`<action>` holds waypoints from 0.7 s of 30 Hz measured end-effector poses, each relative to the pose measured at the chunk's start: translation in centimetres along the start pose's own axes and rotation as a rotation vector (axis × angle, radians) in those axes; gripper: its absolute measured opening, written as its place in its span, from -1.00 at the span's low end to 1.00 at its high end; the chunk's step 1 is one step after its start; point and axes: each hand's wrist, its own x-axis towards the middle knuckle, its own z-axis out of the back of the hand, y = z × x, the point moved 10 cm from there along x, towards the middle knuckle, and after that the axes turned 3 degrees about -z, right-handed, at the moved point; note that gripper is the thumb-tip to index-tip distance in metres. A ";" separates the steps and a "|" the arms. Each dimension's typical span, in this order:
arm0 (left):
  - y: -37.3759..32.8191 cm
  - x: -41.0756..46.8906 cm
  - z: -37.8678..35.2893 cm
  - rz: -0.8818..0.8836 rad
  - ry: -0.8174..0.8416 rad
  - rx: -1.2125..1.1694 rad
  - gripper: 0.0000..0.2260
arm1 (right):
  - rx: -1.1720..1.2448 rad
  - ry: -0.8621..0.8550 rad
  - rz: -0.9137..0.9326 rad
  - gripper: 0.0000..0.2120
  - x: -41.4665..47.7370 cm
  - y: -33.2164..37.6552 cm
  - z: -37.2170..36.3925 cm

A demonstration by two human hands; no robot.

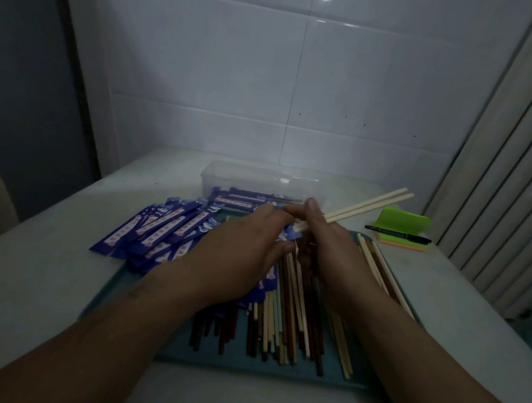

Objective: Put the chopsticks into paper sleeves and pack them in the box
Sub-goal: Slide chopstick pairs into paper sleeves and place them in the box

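My right hand (324, 234) grips a pair of pale chopsticks (377, 204) that point up and to the right. Their near tips sit at the mouth of a blue paper sleeve (289, 234), which my left hand (244, 246) holds over the tray. A heap of loose light and dark chopsticks (284, 318) lies on the teal tray (251, 368) under both hands. Several empty blue sleeves (163, 230) are spread at the tray's left. Behind the hands stands a clear plastic box (259, 178) with a few sleeved pairs (246, 199) in it.
A green sticky-note holder (405, 221) with a black pen (397, 230) and an orange note pad (400, 245) sits at the right on the white table (42, 267). A tiled wall rises behind the box, and a ribbed panel stands at the far right.
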 end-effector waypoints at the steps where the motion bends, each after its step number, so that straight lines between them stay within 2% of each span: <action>1: 0.1 0.0 -0.1 0.002 0.007 0.024 -0.67 | 0.062 -0.049 -0.020 -0.51 0.3 -0.3 0.9; 3: 0.5 0.1 -0.1 0.007 0.014 0.056 -0.69 | 0.240 -0.171 -0.065 -0.48 0.8 -1.0 3.1; 5: 0.7 0.1 -0.2 0.011 0.010 0.072 -0.69 | 0.350 -0.201 -0.077 -0.52 1.0 -1.3 4.3; 7: 0.7 0.0 -0.2 0.016 0.000 0.078 -0.68 | 0.310 -0.118 -0.060 -0.55 1.0 -0.8 3.5; 9: 0.6 0.0 -0.2 0.018 -0.011 0.067 -0.67 | 0.156 -0.007 -0.057 -0.56 0.8 -0.8 1.6; 11: 0.7 0.1 0.0 0.021 -0.030 0.057 -0.66 | 0.072 0.005 -0.060 -0.55 0.6 -0.9 0.8; 14: 1.1 0.1 0.5 0.028 -0.052 0.086 -0.67 | 0.262 -0.220 -0.091 -0.51 0.8 -1.1 4.0; 16: 1.2 0.1 0.6 0.029 -0.051 0.103 -0.67 | 0.366 -0.379 -0.070 -0.60 0.5 -0.6 6.8; 19: 1.2 0.0 0.6 0.031 -0.046 0.095 -0.67 | 0.281 -0.420 0.020 -0.76 0.4 0.5 7.7; 21: 1.0 0.1 0.4 0.027 -0.032 0.100 -0.66 | 0.175 -0.363 0.017 -0.70 0.6 0.4 6.4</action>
